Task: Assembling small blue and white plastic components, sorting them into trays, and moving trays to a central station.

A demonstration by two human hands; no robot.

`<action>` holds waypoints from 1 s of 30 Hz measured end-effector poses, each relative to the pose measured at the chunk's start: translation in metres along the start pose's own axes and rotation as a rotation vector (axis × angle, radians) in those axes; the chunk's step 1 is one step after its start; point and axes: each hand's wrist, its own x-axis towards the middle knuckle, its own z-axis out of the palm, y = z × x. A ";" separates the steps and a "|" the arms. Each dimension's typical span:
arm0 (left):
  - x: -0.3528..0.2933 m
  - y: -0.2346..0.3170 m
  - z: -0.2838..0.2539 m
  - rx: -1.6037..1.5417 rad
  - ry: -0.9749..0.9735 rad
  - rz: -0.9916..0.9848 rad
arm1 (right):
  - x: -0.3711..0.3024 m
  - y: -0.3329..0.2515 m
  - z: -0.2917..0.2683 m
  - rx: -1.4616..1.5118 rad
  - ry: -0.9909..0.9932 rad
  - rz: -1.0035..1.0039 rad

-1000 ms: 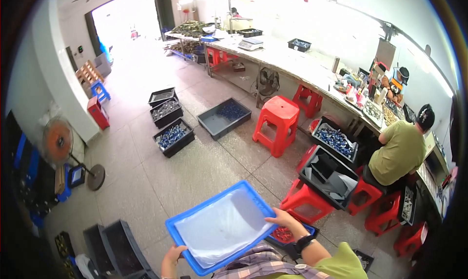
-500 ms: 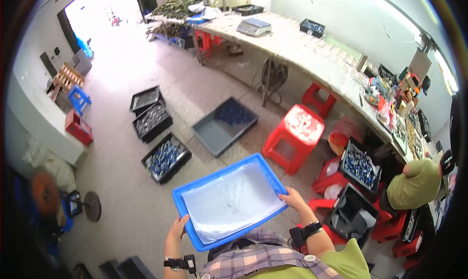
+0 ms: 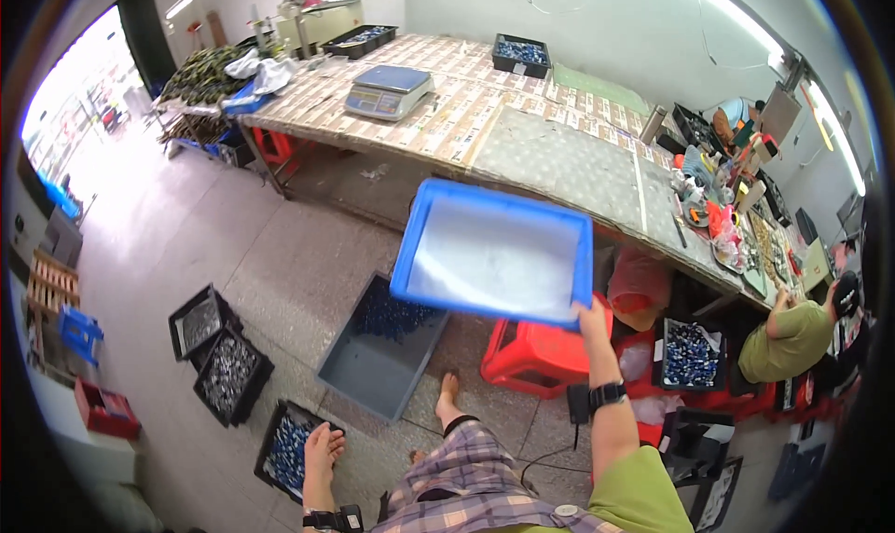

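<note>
- The blue tray [image 3: 496,203] is hanging in the air ahead of the person, its outline overlapping the near edge of the worktable [image 3: 569,151], part of a red stool [image 3: 541,351] and the far end of a grey bin [image 3: 373,370]; the view is not showing whether it is touching the table.
- Its long axis is running mostly left to right, with the right end slanting somewhat toward the person; its open face is turning up toward the camera.
- The tray is looking shallow and rectangular, with rounded corners and a bright blue rim; a white sheet [image 3: 503,249] is covering nearly all of its floor and catching pale, blurred light.
- The right hand [image 3: 589,317] is gripping the tray's near right corner, the arm reaching well out; some fingers are hiding beneath, so their exact bend cannot be told.
- The left hand [image 3: 323,449] is hanging with fingers loosely bent and parted, visibly holding nothing, over the right side of a black bin [image 3: 308,412] of blue pieces; whether it is touching cannot be told.
</note>
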 end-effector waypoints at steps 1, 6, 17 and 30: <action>0.022 0.010 0.013 0.011 -0.010 -0.005 | 0.045 0.006 0.009 0.007 0.061 -0.034; 0.112 0.040 0.052 0.081 0.099 -0.227 | 0.221 -0.012 0.082 -0.032 0.310 0.019; 0.254 0.111 0.059 0.337 0.131 -0.302 | 0.388 0.000 0.140 0.326 0.305 -0.019; 0.586 -0.040 -0.070 1.126 -0.148 -0.212 | -0.009 0.464 0.339 -0.103 -0.253 1.110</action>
